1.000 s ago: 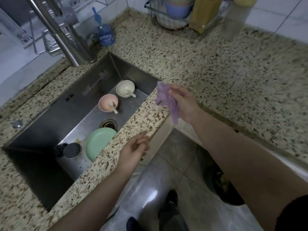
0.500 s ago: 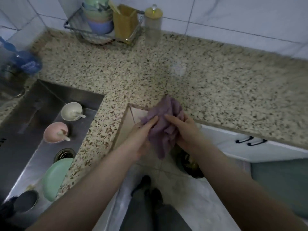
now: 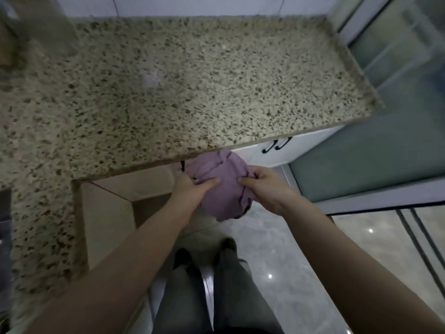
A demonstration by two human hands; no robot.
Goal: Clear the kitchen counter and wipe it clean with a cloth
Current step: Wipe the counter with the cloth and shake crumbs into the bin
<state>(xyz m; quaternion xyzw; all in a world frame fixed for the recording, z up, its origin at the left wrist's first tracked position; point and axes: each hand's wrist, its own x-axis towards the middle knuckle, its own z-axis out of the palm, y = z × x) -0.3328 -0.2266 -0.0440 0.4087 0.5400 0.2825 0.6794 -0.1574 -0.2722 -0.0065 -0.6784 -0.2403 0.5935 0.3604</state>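
A crumpled purple cloth [image 3: 225, 183] hangs in the air just in front of the counter's front edge, over the floor. My left hand [image 3: 192, 189] grips its left side, thumb laid across the fabric. My right hand [image 3: 266, 186] pinches its right side. The speckled granite counter [image 3: 192, 80] spreads ahead of both hands, bare in this view, with a small pale glare spot near its middle.
The counter turns an inner corner at the left [image 3: 77, 184] and runs toward me. White cabinet doors with black handles [image 3: 277, 144] sit under the counter. A glass sliding door [image 3: 397, 68] stands at the right. My legs and shoes [image 3: 204, 273] are on the glossy tiled floor.
The view has swung right, away from the sink and dish rack. My left hand joined the right on the cloth, and both now hold it before the right-hand stretch of counter.
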